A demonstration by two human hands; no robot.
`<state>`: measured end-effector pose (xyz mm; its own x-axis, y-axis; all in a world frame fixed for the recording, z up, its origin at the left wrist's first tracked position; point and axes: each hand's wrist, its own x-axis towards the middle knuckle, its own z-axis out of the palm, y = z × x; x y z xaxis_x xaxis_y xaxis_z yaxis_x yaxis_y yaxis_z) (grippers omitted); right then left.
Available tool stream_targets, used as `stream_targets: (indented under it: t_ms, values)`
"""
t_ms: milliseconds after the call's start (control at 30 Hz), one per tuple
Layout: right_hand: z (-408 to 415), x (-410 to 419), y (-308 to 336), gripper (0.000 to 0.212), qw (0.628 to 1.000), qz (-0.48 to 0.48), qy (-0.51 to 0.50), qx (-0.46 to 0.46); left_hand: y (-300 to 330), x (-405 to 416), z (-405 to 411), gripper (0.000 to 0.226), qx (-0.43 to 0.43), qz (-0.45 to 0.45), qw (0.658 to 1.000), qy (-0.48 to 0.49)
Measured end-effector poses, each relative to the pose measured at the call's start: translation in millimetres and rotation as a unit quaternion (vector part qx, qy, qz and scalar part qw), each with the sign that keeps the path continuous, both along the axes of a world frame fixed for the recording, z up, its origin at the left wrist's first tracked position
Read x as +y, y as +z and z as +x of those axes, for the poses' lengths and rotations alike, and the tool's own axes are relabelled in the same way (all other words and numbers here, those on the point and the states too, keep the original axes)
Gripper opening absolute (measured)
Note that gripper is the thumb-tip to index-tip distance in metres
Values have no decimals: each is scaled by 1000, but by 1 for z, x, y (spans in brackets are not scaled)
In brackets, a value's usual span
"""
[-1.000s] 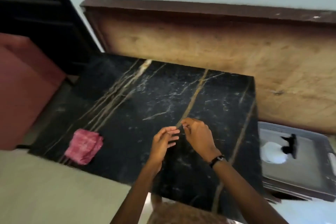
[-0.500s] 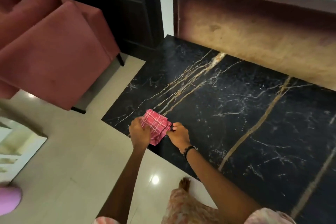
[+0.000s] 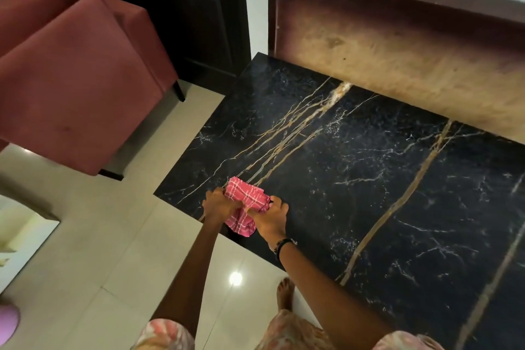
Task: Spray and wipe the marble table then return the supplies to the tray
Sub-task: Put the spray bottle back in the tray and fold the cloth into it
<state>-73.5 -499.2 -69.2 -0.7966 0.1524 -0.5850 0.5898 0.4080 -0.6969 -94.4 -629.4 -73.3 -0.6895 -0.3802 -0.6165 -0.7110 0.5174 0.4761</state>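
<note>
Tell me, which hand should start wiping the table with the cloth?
Probably the right hand: both hands grip the pink cloth, but the right is over the marble table; the left hand is at its edge.

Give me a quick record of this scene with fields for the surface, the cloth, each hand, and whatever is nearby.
surface: black marble table with gold and white veins
cloth: pink checked cloth, bunched at the table's near left corner
left hand: left hand grips the cloth
right hand: right hand grips the cloth, dark band on wrist
nearby: red armchair, dark door, wooden panel
</note>
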Motion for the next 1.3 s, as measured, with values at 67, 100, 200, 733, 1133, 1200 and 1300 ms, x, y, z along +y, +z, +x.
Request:
stream_targets:
  t_ms: [67, 100, 200, 733, 1133, 1200, 1300]
  values:
    - [-1, 6, -2, 66, 1000, -30, -6, -4, 30, 10, 2, 68, 7, 60, 998, 5]
    - [-2, 9, -3, 62, 999, -49, -11, -8, 38, 14, 2, 60, 5, 87, 996, 12]
    - [-3, 25, -2, 44, 986, -156, -55, -31, 57, 30, 1, 56, 3, 154, 988, 30]
    - [29, 264, 67, 40, 867, -451, -209, 37, 121, 245, -15, 38, -15, 367, 930, -26]
    - [120, 536, 89, 38, 876, -295, -354, 142, 120, 535, 54, 20, -36, 402, 900, -165]
    - [141, 583, 84, 36, 868, -276, -383, 154, 113, 585, 71, 15, -48, 417, 890, -175]
    - [178, 656, 79, 31, 858, -237, -428, 159, 99, 660, 98, 18, -89, 424, 882, -188]
